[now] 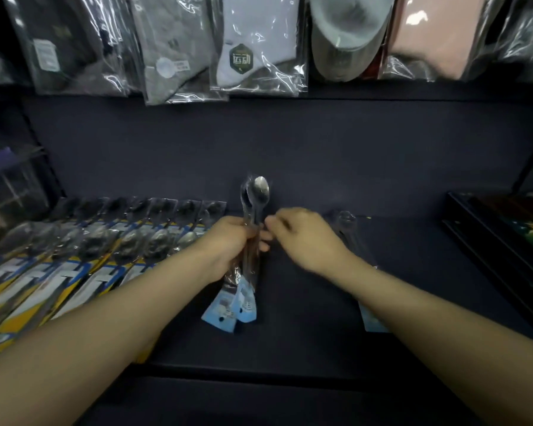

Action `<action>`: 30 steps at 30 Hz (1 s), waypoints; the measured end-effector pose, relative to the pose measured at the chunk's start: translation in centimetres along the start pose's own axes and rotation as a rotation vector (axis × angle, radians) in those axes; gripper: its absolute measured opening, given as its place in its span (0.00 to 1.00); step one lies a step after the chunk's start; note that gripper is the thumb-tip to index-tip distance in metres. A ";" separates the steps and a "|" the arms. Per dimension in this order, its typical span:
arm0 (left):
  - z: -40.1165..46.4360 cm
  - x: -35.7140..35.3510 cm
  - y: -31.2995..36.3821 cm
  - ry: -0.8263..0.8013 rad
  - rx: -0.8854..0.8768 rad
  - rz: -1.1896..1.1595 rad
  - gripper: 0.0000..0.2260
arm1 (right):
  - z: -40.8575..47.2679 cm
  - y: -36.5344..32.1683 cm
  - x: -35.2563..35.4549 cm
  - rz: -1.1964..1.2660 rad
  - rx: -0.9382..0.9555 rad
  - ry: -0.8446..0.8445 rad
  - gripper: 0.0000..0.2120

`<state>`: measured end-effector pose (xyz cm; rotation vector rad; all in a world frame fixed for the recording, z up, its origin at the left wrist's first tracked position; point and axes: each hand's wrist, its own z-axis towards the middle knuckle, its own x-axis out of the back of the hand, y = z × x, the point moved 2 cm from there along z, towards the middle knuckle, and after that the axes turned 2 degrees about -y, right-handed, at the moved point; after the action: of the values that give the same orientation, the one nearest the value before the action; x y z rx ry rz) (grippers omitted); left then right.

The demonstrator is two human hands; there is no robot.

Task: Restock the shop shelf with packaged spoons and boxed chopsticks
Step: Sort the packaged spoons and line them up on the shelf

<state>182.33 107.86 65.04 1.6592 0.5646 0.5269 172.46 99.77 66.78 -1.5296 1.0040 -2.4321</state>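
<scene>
Your left hand grips a bundle of blue-carded spoon packs upright above the shelf, long axis pointing away from you, while your right hand, blurred, fingers curled, reaches their necks from just beside.

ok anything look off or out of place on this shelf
One thing: a lone blue-carded spoon pack lies by itself on the dark shelf, partly under the right forearm, apart from the tidy overlapping row of yellow-carded spoon packs at left. The left hand grips more blue-carded packs. Nothing looks spilled or damaged.
</scene>
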 end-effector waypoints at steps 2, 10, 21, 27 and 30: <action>-0.4 0.6 0.1 -0.074 0.040 -0.070 0.10 | 1.8 0.7 0.2 0.235 -0.192 -0.036 0.12; -0.9 2.4 -0.6 -0.152 -0.087 0.470 0.11 | 5.4 0.7 -3.6 0.805 -0.449 -0.153 0.14; -1.4 6.7 -2.4 -0.301 -0.602 1.710 0.26 | 9.4 0.5 -6.6 0.469 -0.618 -0.132 0.12; -1.0 6.0 -3.3 -0.214 -0.560 1.742 0.25 | 9.0 2.2 -6.0 0.390 -0.621 -0.084 0.12; -0.8 5.6 -3.0 -0.166 -0.543 1.755 0.24 | 8.8 2.2 -6.4 0.512 -0.623 -0.079 0.14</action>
<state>185.91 112.41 62.32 1.2579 -1.2618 1.5463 182.38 96.47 63.03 -1.2525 1.9688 -1.7756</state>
